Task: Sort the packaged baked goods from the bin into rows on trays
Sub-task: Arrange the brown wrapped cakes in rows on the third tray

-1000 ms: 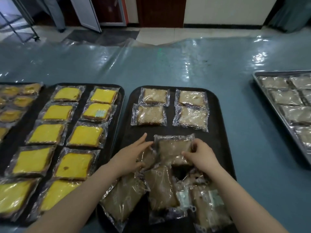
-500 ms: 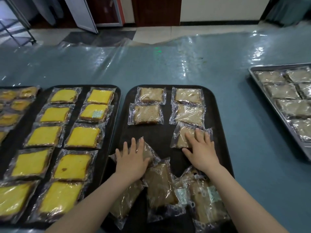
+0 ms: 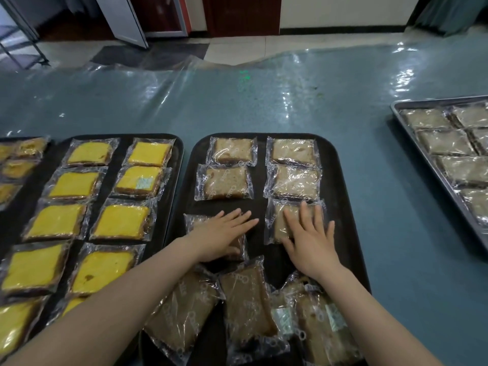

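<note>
My right hand lies flat, fingers straight, on a wrapped brown cake third in the right row of the black tray. My left hand presses flat on another packet in the left row. Loose packets lie heaped at the tray's near end.

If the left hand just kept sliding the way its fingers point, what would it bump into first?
The left hand lies flat on a brown packet, fingers aimed up and right. Bare black tray comes first; then probably the packet under the right hand, or the one beyond it.
</note>
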`<state>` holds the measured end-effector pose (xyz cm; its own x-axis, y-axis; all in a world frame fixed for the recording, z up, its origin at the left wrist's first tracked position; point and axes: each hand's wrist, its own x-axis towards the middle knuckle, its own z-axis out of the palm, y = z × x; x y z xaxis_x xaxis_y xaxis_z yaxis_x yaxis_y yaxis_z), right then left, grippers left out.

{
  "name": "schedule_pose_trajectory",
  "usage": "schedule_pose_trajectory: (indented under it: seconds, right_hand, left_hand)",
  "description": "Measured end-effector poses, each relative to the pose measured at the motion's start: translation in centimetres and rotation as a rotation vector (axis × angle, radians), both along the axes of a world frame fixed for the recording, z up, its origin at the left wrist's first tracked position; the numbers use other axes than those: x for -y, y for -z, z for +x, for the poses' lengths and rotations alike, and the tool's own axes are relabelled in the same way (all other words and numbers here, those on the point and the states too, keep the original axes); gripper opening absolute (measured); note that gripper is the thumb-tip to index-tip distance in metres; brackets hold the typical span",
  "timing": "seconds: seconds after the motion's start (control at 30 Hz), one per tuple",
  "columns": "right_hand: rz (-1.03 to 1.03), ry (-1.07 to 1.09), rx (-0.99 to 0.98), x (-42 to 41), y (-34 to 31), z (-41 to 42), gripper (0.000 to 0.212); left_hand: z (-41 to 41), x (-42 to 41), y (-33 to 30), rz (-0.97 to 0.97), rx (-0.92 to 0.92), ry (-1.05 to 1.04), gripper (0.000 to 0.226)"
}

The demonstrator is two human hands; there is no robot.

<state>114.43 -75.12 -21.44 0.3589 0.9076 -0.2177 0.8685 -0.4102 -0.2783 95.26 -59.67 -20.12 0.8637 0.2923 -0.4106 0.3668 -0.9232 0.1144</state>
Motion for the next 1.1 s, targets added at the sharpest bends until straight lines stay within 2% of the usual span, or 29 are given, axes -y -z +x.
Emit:
schedule_pose_trajectory:
  seconds: [0.07,0.13,0.27,0.33,0.47,0.73,0.93,1.0,1.1]
  right_hand:
    - [0.050,0.011,-0.016,-0.6,-0.2,0.0,0.064]
    - [0.091,0.018,-0.007,-1.4,-0.5,0.3,0.063]
    - [0.027,0.016,-0.007,-3.3,-0.2,0.9,0.062]
    - [-0.012,0.019,0.044,-3.6,0.5,0.7,0.061]
    - [0.019,0.025,0.109,-3.4,1.5,0.4,0.061]
    - [0.039,0.023,0.141,-3.2,1.8,0.4,0.061]
    - [-0.015,0.023,0.119,-3.4,1.1,0.3,0.060]
    - [-0.048,0.013,0.126,-3.5,0.4,0.2,0.061]
    - [0.004,-0.044,0.204,-2.8,-1.2,-0.6,0.066]
  left_hand:
    - [0.6,0.0,-0.2,0.081,0.049,0.034,0.083]
    - [0.6,0.6,-0.3,0.123,0.100,-0.038,0.086]
    - [-0.8,2.7,-0.3,0.124,0.276,-0.607,0.073]
    - [-1.1,4.0,-0.1,0.102,0.231,-0.758,0.068]
    - [-0.7,5.7,1.5,0.072,0.072,-0.721,0.073]
    - [-0.5,2.0,1.6,0.090,0.052,-0.447,0.074]
    - [0.0,2.7,1.3,0.146,0.083,-0.516,0.079]
    - [-0.3,3.2,0.6,0.158,0.144,-0.569,0.083]
    - [-2.0,4.2,-1.0,0.054,0.284,-0.630,0.079]
